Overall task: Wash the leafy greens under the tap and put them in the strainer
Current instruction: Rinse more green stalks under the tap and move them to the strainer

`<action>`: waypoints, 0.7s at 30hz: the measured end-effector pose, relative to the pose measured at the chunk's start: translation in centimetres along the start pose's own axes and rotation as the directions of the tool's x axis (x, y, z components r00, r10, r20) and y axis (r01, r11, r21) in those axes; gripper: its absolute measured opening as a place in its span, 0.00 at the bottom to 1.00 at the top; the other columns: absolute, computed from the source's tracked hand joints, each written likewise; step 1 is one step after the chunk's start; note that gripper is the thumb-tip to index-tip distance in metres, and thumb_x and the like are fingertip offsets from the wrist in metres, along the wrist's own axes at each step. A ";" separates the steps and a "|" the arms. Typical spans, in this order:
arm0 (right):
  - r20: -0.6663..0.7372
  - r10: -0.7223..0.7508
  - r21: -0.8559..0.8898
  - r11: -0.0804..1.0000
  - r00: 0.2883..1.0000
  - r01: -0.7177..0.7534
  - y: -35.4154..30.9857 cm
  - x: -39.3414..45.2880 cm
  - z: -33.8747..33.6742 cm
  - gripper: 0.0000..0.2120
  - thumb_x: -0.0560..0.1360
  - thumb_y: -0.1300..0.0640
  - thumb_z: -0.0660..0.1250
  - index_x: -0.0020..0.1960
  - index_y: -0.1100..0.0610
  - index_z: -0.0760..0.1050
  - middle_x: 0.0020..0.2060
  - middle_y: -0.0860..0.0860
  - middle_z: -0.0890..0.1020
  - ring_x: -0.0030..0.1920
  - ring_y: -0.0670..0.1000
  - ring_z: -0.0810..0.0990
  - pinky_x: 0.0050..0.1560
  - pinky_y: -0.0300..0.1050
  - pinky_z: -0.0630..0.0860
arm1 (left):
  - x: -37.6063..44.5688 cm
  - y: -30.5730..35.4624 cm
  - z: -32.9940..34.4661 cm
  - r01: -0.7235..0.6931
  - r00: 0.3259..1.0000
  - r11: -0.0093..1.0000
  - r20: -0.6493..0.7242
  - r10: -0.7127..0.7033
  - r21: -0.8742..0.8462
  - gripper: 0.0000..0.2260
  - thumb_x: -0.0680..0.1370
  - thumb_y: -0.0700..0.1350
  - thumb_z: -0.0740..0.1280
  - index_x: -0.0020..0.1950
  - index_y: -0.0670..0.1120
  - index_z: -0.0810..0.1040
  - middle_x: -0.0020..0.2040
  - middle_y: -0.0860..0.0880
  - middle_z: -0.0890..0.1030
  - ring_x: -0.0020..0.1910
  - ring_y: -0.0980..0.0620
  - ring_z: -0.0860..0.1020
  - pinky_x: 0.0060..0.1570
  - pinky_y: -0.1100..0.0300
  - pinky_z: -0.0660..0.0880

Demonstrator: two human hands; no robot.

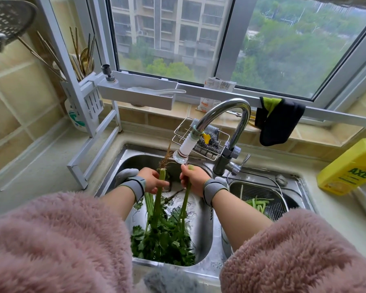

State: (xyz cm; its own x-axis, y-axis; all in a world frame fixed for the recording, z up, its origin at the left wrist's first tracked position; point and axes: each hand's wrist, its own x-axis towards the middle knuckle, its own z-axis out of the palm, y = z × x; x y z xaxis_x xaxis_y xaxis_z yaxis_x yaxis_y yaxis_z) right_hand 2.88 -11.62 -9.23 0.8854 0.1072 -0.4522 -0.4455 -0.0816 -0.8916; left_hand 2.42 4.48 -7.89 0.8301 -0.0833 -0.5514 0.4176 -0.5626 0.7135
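Over the left basin of the steel sink (123, 161), my left hand (151, 179) grips a bunch of leafy greens (160, 235) by its stems, the roots pointing up toward the tap. My right hand (193, 178) grips a single green stalk (185, 205) just under the tap nozzle (181, 156). The leaves hang down into the basin. A metal wire strainer (262, 194) sits in the right basin with a few green stalks in it.
A yellow detergent bottle (351, 168) stands at the right on the counter. A wire sponge rack (201, 142) hangs behind the tap. A dark cloth (279, 123) hangs from the rail. A white rack with chopsticks (80, 81) stands at the left.
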 end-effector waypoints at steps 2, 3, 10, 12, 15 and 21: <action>-0.014 -0.046 -0.119 0.992 0.999 0.044 -0.2 -0.1 0.0 0.16 0.82 0.55 0.52 0.37 0.55 0.68 0.28 0.51 0.65 0.27 0.48 0.62 0.28 0.39 0.61 | 0.0 -0.1 -0.1 -0.007 1.000 1.000 0.003 0.007 -0.004 0.26 0.73 0.44 0.72 0.67 0.36 0.69 0.53 0.40 0.80 0.33 0.55 0.74 0.24 0.71 0.73; -0.030 -0.051 -0.188 0.981 0.998 0.045 -0.4 -0.1 -0.1 0.16 0.82 0.54 0.52 0.37 0.54 0.67 0.27 0.50 0.64 0.27 0.47 0.60 0.27 0.39 0.60 | 0.0 0.0 -0.1 -0.011 1.000 1.000 0.007 0.011 -0.005 0.26 0.73 0.44 0.72 0.67 0.36 0.70 0.53 0.39 0.80 0.32 0.55 0.74 0.25 0.70 0.73; -0.020 0.200 0.009 0.980 0.980 -0.199 -0.8 -0.2 -0.2 0.14 0.80 0.48 0.54 0.39 0.55 0.63 0.28 0.49 0.60 0.27 0.46 0.57 0.28 0.39 0.55 | -0.6 0.5 0.2 -0.051 0.999 0.998 0.019 0.051 0.032 0.13 0.77 0.44 0.66 0.57 0.37 0.76 0.49 0.42 0.81 0.32 0.57 0.73 0.31 0.67 0.70; -0.021 0.161 0.051 0.986 0.987 -0.160 -0.7 -0.3 -0.3 0.15 0.81 0.49 0.52 0.39 0.55 0.63 0.27 0.49 0.60 0.27 0.46 0.57 0.28 0.39 0.56 | -0.6 0.6 0.3 -0.058 0.998 0.997 0.015 0.057 0.049 0.12 0.78 0.44 0.65 0.56 0.38 0.77 0.52 0.42 0.82 0.33 0.57 0.74 0.32 0.67 0.70; -0.028 0.087 0.017 0.996 0.996 -0.087 -0.7 -0.4 -0.3 0.16 0.81 0.48 0.52 0.39 0.55 0.61 0.27 0.50 0.61 0.27 0.47 0.59 0.29 0.39 0.58 | -0.5 0.7 0.5 -0.058 0.998 0.996 0.007 0.058 0.060 0.12 0.78 0.44 0.64 0.56 0.38 0.77 0.53 0.42 0.82 0.34 0.57 0.74 0.33 0.67 0.70; -0.035 0.080 0.004 0.997 0.996 -0.080 -0.8 -0.4 0.0 0.15 0.81 0.53 0.54 0.36 0.55 0.62 0.29 0.51 0.65 0.27 0.48 0.61 0.29 0.40 0.60 | -0.5 0.8 0.6 -0.043 0.999 0.998 -0.004 0.043 0.040 0.11 0.79 0.44 0.64 0.57 0.37 0.76 0.49 0.43 0.81 0.35 0.56 0.75 0.34 0.67 0.71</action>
State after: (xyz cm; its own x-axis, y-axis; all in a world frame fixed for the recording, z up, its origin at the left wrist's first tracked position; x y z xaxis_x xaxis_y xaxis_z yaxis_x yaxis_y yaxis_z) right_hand 2.84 -11.55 -8.31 0.8511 0.0654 -0.5209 -0.5153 -0.0857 -0.8527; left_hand 2.08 3.53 -7.27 0.8488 -0.1043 -0.5184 0.3663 -0.5912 0.7186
